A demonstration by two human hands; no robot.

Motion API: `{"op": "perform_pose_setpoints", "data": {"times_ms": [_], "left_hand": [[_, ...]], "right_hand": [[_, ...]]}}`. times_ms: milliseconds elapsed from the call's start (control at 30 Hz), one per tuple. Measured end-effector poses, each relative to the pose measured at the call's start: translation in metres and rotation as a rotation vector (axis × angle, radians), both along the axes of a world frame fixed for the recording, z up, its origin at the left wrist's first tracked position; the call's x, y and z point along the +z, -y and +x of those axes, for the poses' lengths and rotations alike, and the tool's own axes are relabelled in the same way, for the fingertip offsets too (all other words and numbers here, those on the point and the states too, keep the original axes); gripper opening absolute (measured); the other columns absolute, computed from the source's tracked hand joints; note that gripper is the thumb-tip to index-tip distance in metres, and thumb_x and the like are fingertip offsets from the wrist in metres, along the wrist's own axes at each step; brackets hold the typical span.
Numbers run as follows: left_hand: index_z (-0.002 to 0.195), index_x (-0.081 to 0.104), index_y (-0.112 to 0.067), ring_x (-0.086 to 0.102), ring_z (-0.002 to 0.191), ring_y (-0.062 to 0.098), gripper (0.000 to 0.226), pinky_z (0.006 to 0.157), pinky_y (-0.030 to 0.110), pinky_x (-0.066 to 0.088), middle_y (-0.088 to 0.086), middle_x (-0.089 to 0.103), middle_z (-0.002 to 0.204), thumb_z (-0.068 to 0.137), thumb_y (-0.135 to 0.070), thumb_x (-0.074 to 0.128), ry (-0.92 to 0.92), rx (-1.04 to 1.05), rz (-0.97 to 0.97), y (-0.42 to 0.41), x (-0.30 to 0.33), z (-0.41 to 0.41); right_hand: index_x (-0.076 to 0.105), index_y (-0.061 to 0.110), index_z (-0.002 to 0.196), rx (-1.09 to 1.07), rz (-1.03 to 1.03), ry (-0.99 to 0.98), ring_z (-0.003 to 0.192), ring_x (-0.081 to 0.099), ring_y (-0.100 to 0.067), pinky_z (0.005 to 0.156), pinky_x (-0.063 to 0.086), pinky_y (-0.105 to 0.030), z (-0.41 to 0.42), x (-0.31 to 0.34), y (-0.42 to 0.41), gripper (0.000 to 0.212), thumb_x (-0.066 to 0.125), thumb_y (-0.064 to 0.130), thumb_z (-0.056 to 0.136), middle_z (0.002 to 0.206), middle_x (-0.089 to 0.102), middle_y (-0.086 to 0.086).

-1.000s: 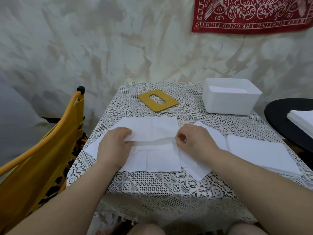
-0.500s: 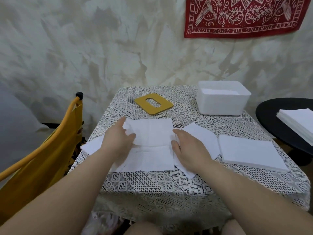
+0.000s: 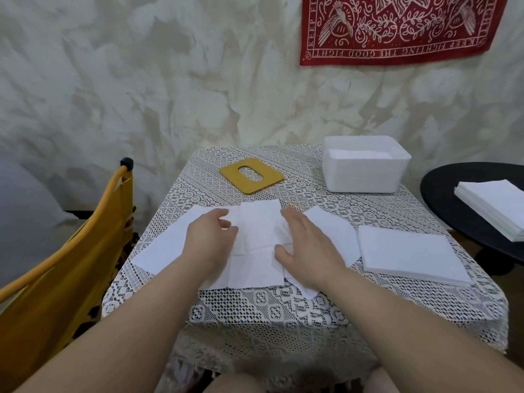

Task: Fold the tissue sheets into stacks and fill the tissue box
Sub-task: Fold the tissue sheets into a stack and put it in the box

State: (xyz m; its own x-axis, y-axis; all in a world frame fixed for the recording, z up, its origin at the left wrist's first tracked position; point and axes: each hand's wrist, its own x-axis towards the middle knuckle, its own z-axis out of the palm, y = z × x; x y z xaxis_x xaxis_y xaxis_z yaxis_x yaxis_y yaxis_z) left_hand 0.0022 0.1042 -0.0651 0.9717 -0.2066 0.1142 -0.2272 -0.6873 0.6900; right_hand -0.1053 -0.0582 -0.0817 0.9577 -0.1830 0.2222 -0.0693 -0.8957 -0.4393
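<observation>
Lace covers the table (image 3: 255,307) by a mottled wall (image 3: 141,80). Left hand (image 3: 211,239) pinches the tissue (image 3: 259,242); right hand (image 3: 307,251) presses it, fingers spread

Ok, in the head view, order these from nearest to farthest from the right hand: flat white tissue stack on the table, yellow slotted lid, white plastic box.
1. Flat white tissue stack on the table: just to the right of the right hand.
2. Yellow slotted lid: beyond the hand, toward the left.
3. White plastic box: at the far right corner of the table, a little farther than the lid.
</observation>
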Motion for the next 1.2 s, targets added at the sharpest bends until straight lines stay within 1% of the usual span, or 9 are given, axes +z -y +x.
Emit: {"op": "perform_pose_setpoints", "data": {"times_ms": [100, 200, 300, 400, 567, 733, 833, 1000, 1200], "left_hand": [[0.126, 0.056, -0.024, 0.055, 0.086, 0.007, 0.041, 0.072, 0.013, 0.037, -0.009, 0.063, 0.107, 0.085, -0.021, 0.062, 0.001, -0.069, 0.063, 0.005, -0.003, -0.001], [0.119, 0.061, -0.029, 0.058, 0.081, 0.001, 0.038, 0.06, 0.008, 0.036, -0.009, 0.065, 0.097, 0.089, -0.007, 0.052, -0.018, -0.217, 0.087, 0.007, -0.007, -0.006], [0.117, 0.063, -0.026, 0.059, 0.093, 0.005, 0.039, 0.078, 0.016, 0.044, -0.009, 0.062, 0.116, 0.089, -0.003, 0.051, 0.107, -0.361, 0.158, -0.001, -0.01, -0.01], [0.117, 0.066, -0.022, 0.057, 0.11, 0.01, 0.03, 0.097, 0.021, 0.04, -0.009, 0.057, 0.129, 0.087, -0.021, 0.065, 0.249, -0.436, 0.247, -0.011, -0.01, -0.009], [0.11, 0.07, -0.018, 0.059, 0.107, 0.013, 0.026, 0.09, 0.018, 0.037, -0.006, 0.064, 0.119, 0.087, -0.029, 0.066, 0.331, -0.377, 0.219, -0.018, -0.022, -0.009], [0.113, 0.069, -0.019, 0.054, 0.112, 0.021, 0.025, 0.09, 0.027, 0.041, -0.006, 0.066, 0.117, 0.09, -0.017, 0.06, 0.481, -0.172, 0.2, -0.019, -0.027, -0.009], [0.117, 0.067, -0.021, 0.051, 0.116, 0.017, 0.027, 0.093, 0.025, 0.037, -0.008, 0.064, 0.122, 0.092, -0.02, 0.057, 0.434, -0.16, 0.189, -0.02, -0.028, -0.008], [0.12, 0.064, -0.024, 0.048, 0.118, 0.013, 0.028, 0.093, 0.021, 0.034, -0.01, 0.062, 0.124, 0.094, -0.024, 0.053, 0.406, -0.172, 0.174, -0.02, -0.029, -0.005], [0.118, 0.065, -0.025, 0.048, 0.117, 0.011, 0.027, 0.091, 0.018, 0.033, -0.012, 0.062, 0.123, 0.094, -0.026, 0.055, 0.388, -0.187, 0.148, -0.021, -0.031, -0.004]], "right_hand": [[0.022, 0.022, 0.148, 0.005, -0.047, -0.065, 0.136, 0.031, -0.018, 0.11, 0.026, -0.03, 0.002, -0.001, 0.0, 0.06, 0.04, 0.041, 0.094, 0.15, 0.032, 0.001], [0.026, 0.022, 0.147, 0.001, -0.074, -0.082, 0.131, 0.037, -0.02, 0.108, 0.031, -0.032, 0.002, -0.002, 0.0, 0.057, 0.038, 0.042, 0.095, 0.145, 0.04, -0.001], [0.03, 0.021, 0.145, 0.0, -0.082, -0.07, 0.131, 0.038, -0.02, 0.108, 0.03, -0.032, 0.002, -0.003, 0.0, 0.055, 0.039, 0.042, 0.095, 0.144, 0.041, 0.0], [0.038, 0.021, 0.142, 0.005, -0.107, -0.053, 0.131, 0.036, -0.017, 0.107, 0.027, -0.03, 0.002, -0.003, 0.001, 0.052, 0.041, 0.045, 0.095, 0.142, 0.043, 0.002], [0.057, 0.021, 0.128, 0.054, -0.238, -0.021, 0.142, 0.019, -0.019, 0.114, 0.017, -0.036, 0.003, -0.003, 0.001, 0.049, 0.045, 0.053, 0.092, 0.149, 0.037, 0.003], [0.068, 0.011, 0.111, 0.078, -0.155, 0.134, 0.125, 0.042, -0.022, 0.105, 0.035, -0.033, 0.021, 0.012, -0.017, 0.036, 0.059, 0.038, 0.09, 0.127, 0.059, -0.003], [0.065, 0.017, 0.111, 0.046, -0.118, -0.004, 0.111, 0.05, -0.018, 0.091, 0.041, -0.03, 0.035, 0.013, -0.035, 0.04, 0.059, 0.048, 0.087, 0.116, 0.06, 0.001], [0.069, 0.022, 0.098, -0.02, -0.039, -0.024, 0.105, 0.048, -0.018, 0.086, 0.042, -0.032, 0.04, 0.003, -0.043, 0.028, 0.06, 0.045, 0.086, 0.104, 0.063, 0.003], [0.07, 0.022, 0.099, -0.017, -0.198, -0.02, 0.103, 0.049, -0.021, 0.08, 0.047, -0.034, 0.039, 0.002, -0.048, 0.028, 0.047, 0.037, 0.093, 0.104, 0.063, 0.002]]}}
